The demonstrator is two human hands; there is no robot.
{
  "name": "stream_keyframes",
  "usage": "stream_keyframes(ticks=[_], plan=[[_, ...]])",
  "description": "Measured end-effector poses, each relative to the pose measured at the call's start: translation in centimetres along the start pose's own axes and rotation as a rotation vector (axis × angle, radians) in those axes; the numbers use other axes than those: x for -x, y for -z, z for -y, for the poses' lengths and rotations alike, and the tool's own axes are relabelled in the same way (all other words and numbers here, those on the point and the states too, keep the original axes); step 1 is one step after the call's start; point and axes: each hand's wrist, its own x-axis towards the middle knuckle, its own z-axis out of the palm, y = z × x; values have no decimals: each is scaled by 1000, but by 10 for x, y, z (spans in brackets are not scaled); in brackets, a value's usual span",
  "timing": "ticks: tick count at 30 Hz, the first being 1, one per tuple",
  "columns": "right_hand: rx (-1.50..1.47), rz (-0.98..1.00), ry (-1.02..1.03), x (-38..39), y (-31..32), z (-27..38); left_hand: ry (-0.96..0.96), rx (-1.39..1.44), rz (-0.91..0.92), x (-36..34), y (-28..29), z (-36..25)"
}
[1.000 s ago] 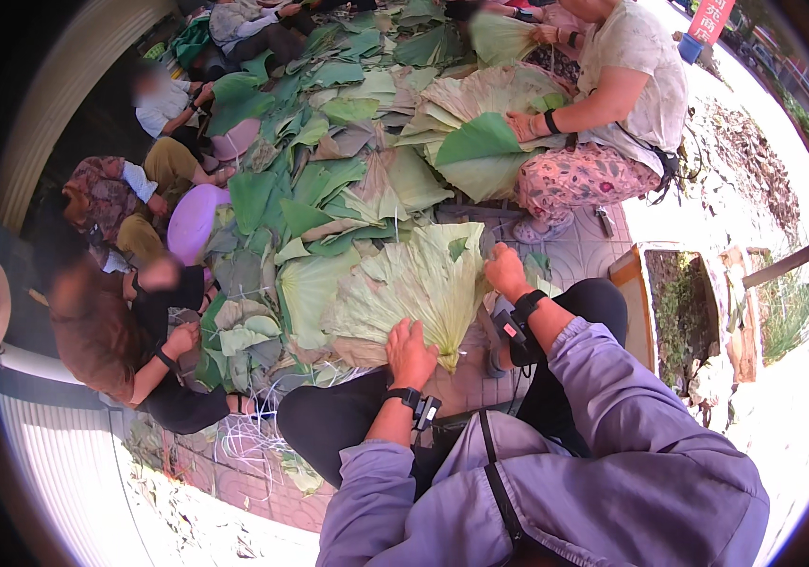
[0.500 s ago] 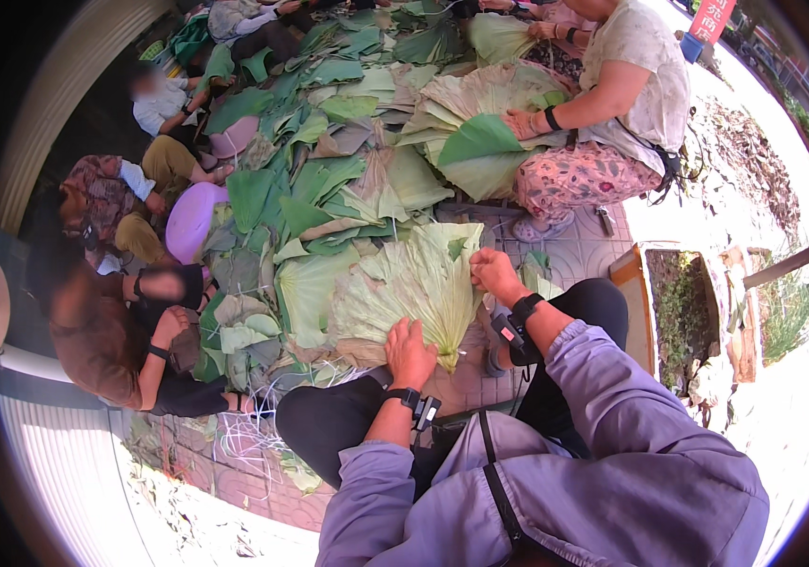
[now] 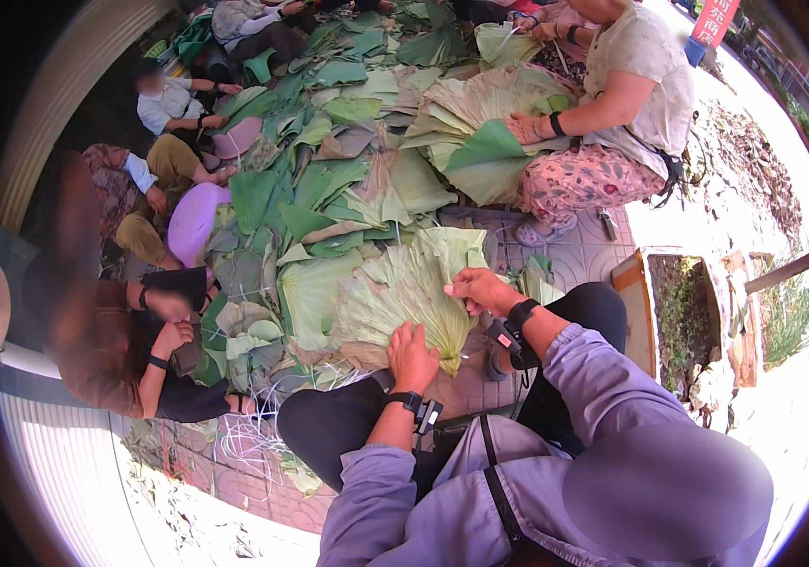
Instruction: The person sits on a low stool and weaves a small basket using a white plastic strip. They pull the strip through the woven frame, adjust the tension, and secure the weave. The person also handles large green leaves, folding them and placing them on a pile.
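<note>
A pale green, browned lotus leaf [image 3: 395, 293] lies fanned out in front of me on a stack of similar leaves, its pleats narrowing to a yellowish tip [image 3: 450, 363] near my knees. My left hand [image 3: 413, 359] rests on its lower part, fingers stretched out. With fingers bent, my right hand [image 3: 482, 291] pinches the leaf by its right side; the fingertips partly hide what is held. Another pale folded leaf [image 3: 315, 295] lies just left of this one.
A heap of green and dried leaves [image 3: 329, 180] stretches away. Several people sit around it, one at right holding leaves [image 3: 485, 156]. A purple basin [image 3: 198, 222] stands left, white strips [image 3: 253, 425] lie near my left knee, and a planter box [image 3: 678, 317] stands right.
My right hand has moved left and slightly down over the leaf, and the upper right edge of the leaf has shifted with it. My left hand stays nearly in place.
</note>
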Motion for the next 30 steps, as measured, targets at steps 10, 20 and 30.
stream_keyframes(ticks=[10,20,30], plan=[[70,97,202,-23,10,-18,-19,5,-2,-5,-1,-2],[-15,-124,109,-17,-1,-2,-20,7,-2,-5,2,2],[-389,-241,66,-8,5,13,-9,3,13,-6,4,4]])
